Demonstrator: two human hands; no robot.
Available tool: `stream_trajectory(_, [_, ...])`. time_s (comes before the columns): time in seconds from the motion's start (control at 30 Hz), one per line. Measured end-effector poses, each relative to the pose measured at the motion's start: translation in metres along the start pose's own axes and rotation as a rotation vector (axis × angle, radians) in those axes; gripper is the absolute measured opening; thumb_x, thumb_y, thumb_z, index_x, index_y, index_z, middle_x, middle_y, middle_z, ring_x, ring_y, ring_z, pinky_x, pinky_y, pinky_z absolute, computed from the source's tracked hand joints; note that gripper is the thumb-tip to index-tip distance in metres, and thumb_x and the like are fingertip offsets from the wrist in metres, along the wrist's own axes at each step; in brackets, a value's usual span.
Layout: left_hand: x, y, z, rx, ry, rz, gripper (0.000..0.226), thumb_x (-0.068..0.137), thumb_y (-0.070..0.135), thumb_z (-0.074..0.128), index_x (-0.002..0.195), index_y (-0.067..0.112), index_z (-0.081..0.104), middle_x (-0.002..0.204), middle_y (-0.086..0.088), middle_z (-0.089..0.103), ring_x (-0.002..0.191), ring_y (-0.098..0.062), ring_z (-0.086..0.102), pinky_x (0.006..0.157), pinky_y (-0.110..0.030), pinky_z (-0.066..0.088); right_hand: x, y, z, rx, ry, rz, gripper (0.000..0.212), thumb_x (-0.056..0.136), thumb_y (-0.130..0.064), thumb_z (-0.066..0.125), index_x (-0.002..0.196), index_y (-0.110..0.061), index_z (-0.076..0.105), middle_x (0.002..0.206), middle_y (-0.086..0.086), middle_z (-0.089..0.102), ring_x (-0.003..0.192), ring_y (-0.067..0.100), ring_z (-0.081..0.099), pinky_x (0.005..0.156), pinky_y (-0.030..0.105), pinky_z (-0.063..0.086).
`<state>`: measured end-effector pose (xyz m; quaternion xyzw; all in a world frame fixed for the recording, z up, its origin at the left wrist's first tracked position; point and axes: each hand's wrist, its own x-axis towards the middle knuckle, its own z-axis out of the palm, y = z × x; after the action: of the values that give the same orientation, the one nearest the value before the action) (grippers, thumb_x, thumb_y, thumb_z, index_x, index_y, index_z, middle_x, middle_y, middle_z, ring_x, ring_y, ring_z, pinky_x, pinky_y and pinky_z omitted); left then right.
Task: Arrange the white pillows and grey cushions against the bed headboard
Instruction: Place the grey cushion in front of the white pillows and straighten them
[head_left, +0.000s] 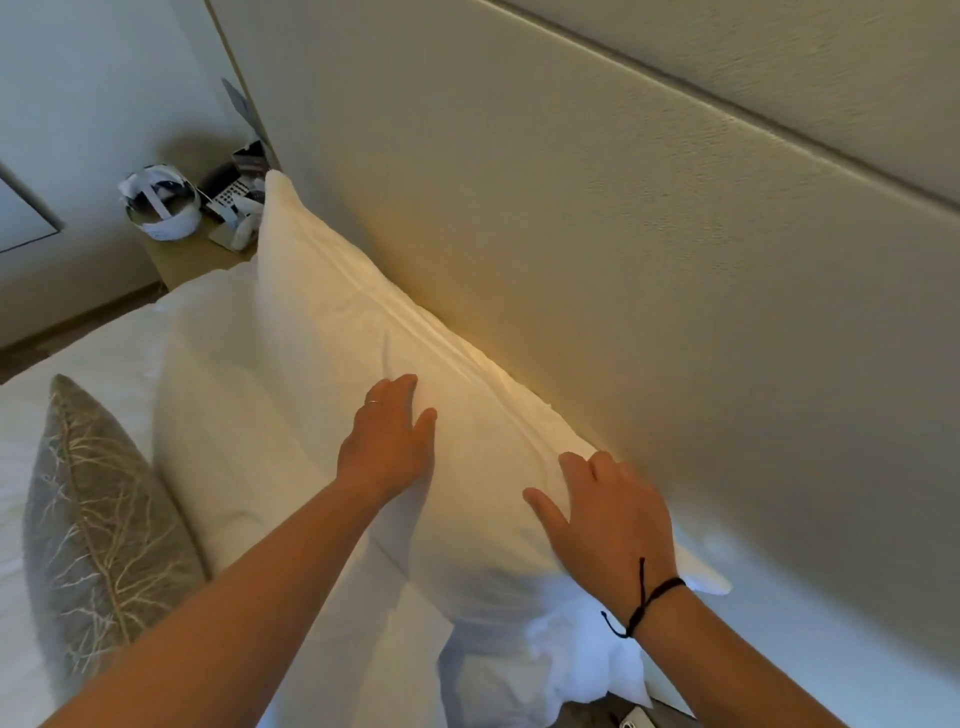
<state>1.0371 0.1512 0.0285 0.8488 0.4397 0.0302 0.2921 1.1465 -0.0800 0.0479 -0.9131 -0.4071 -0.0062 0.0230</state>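
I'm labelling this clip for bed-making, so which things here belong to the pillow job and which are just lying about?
Belongs to the job:
white pillow upright against the headboard, under left hand and right hand
second white pillow
grey cushion

Lying about:
white headset
phone on the bedside table

White pillow (363, 374); grey cushion (98, 525) with pale branch pattern.

No legible text — telephone (228, 193) keypad too small, blurred.
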Motion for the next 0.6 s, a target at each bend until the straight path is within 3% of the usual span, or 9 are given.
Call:
stream_trajectory(0.13, [0.006, -0.003, -0.002, 0.086, -0.014, -0.004, 0.049, 0.101, 0.046, 0.037, 0.148, 0.032, 0.027, 0.158, -0.002, 0.031, 0.141, -0.029, 0.039, 0.107, -0.047, 0.041, -0.019, 0.013, 0.006, 0.013, -0.063, 0.044, 0.059, 0.092, -0.071, 0.02, 0.107, -0.024, 0.054, 0.082, -0.005, 0.046, 0.06, 0.016, 0.045, 0.046, 0.03, 0.046])
stream_trajectory(0.27, [0.017, -0.013, -0.013, 0.171, 0.0, 0.07, 0.043, 0.102, 0.029, 0.041, 0.144, 0.032, 0.029, 0.153, -0.007, 0.035, 0.129, -0.031, 0.05, 0.096, -0.045, 0.048, -0.028, 0.011, 0.004, 0.027, -0.062, 0.077, 0.063, 0.09, -0.071, 0.02, 0.111, -0.023, 0.056, 0.082, -0.005, 0.047, 0.059, 0.015, 0.046, 0.046, 0.029, 0.046])
stream_trajectory(0.37, [0.034, -0.015, -0.023, 0.297, -0.009, 0.155, 0.051, 0.096, 0.02, 0.054, 0.138, 0.032, 0.028, 0.157, -0.007, 0.031, 0.128, -0.033, 0.05, 0.094, -0.044, 0.05, -0.003, 0.0, -0.009, 0.091, 0.005, 0.045, 0.061, 0.09, -0.07, 0.03, 0.114, -0.022, 0.058, 0.089, -0.003, 0.054, 0.07, 0.019, 0.054, 0.059, 0.031, 0.047])
stream_trajectory(0.5, [0.058, -0.019, -0.036, 0.47, 0.008, 0.281, 0.058, 0.094, 0.018, 0.059, 0.141, 0.032, 0.027, 0.159, -0.006, 0.028, 0.132, -0.033, 0.046, 0.097, -0.045, 0.048, 0.049, -0.032, -0.016, 0.164, -0.1, -0.039, 0.062, 0.09, -0.068, 0.034, 0.128, -0.022, 0.049, 0.113, -0.001, 0.056, 0.098, 0.021, 0.055, 0.083, 0.036, 0.047])
stream_trajectory(0.6, [0.08, -0.022, -0.05, 0.599, -0.009, 0.342, 0.068, 0.095, 0.017, 0.06, 0.15, 0.031, 0.024, 0.164, -0.003, 0.018, 0.143, -0.031, 0.033, 0.106, -0.047, 0.042, 0.084, -0.055, -0.014, 0.171, -0.154, -0.043, 0.058, 0.09, -0.067, 0.036, 0.118, -0.019, 0.052, 0.11, 0.002, 0.057, 0.096, 0.024, 0.055, 0.081, 0.037, 0.045])
